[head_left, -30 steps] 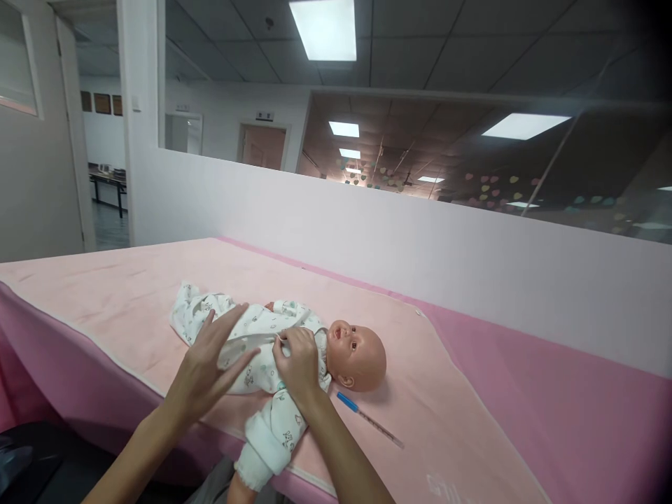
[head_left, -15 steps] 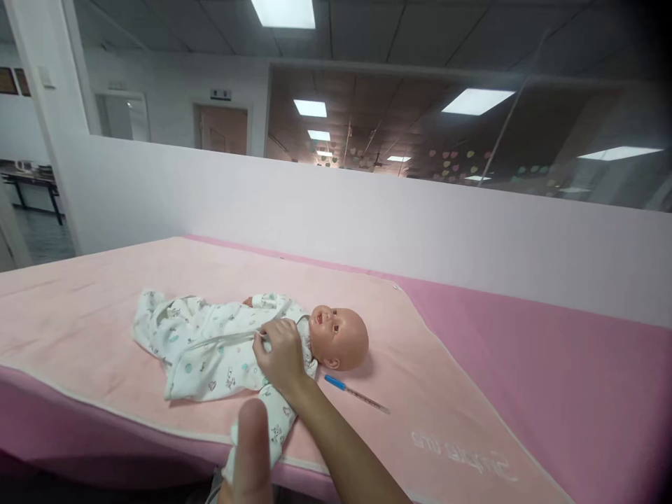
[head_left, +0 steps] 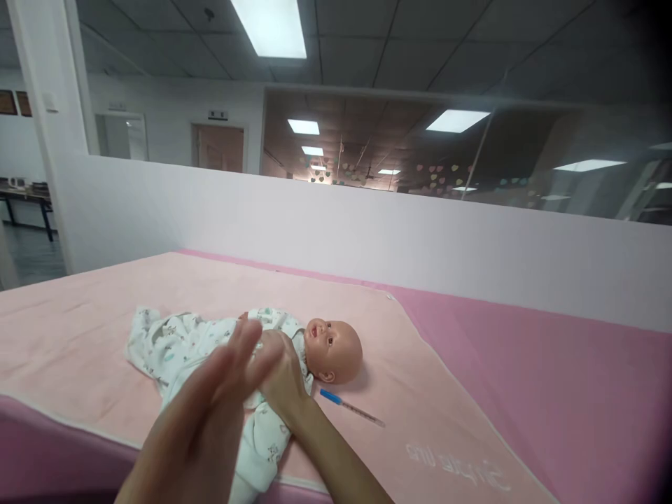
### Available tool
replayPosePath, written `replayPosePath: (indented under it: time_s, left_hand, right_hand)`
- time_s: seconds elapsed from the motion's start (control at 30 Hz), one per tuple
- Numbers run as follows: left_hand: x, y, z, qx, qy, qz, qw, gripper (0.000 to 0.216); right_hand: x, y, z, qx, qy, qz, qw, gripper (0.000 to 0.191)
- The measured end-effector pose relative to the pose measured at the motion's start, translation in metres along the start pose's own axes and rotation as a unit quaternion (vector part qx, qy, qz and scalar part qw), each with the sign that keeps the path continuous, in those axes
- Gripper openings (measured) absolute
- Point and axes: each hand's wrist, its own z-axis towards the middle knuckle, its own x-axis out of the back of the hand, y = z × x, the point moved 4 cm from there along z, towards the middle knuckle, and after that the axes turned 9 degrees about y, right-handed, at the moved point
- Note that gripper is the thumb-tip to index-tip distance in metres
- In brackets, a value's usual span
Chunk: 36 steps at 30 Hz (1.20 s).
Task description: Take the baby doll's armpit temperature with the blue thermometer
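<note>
A baby doll (head_left: 336,352) in a white printed gown (head_left: 173,343) lies on its back, head toward the right. My right hand (head_left: 283,374) rests on the doll's chest, fingers curled onto the front edge of the gown; its fingertips are partly covered by my other hand. Raised close to the camera is my left hand (head_left: 204,406), fingers stretched out and blurred, in front of the gown's lower part, with nothing seen in it. Beside the doll's head lies a slim clear stick with a blue end (head_left: 351,407), like a thermometer.
Under the doll is a peach blanket (head_left: 446,413) with a pale edge, spread over a pink padded surface (head_left: 551,364). A low white wall (head_left: 367,231) with glass above it runs along the far side. A table (head_left: 26,196) stands beyond at the left.
My left hand has risen from the bottom edge and turned, now showing stretched fingers before the gown. My right hand stays on the doll's chest. The camera has tilted up slightly.
</note>
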Motion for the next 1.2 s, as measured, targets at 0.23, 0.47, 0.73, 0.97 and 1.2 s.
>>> replayPosePath:
  time_s: [0.23,0.47,0.73,0.97,1.2]
  left_hand:
    - [-0.026,-0.103,0.071,0.118,-0.143,0.190,0.964,0.040]
    - [-0.027,-0.164,0.035,0.116,-0.352,0.301,0.878,0.041]
    - [-0.017,-0.162,0.053,0.204,-0.211,0.194,0.936,0.046]
    - [-0.017,-0.155,0.067,0.350,-0.159,0.042,0.922,0.048]
    - [-0.029,-0.124,0.071,0.225,-0.218,0.136,0.940,0.046]
  right_hand:
    - [0.074,0.007,-0.056,-0.085,0.029,-0.009,0.996,0.035]
    - [0.143,0.087,-0.113,-0.287,-0.137,-0.230,0.920,0.030]
    - [0.187,0.063,-0.126,-0.266,-0.094,-0.265,0.922,0.031]
    - [0.147,0.007,-0.018,-0.080,0.008,-0.213,0.974,0.030]
    - [0.044,0.024,0.047,-0.048,-0.236,-0.317,0.917,0.023]
